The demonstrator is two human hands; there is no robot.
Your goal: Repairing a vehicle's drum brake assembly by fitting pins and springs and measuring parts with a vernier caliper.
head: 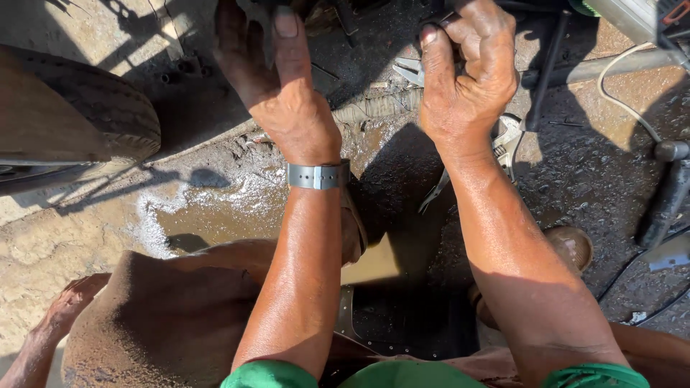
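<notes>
Both forearms stretch straight forward from the bottom edge, over the person's bent knees, toward the top edge of the wet, dirt-covered concrete floor (215,208).

The left hand (277,79) shows its back to the camera, with a grey metal wristband (316,175) around the wrist. Its fingers (287,43) extend up and forward, loosely together, and their tips reach into dark, oily machine parts (345,18) at the top edge; whether they grip anything there I cannot tell.

The right hand (467,68) is turned thumb-side up, its fingers curled tight into a fist around a thin dark metal piece (440,18) that barely shows above the knuckles at the top edge.

Just beside the right wrist, a silver adjustable wrench (509,140) lies on the floor, and slim pliers (434,192) lie near the forearm. A worn black rubber tyre (100,108) stands at the floor's left edge, beside a muddy puddle (215,219). A white cable (622,93) curves near the top right corner.
</notes>
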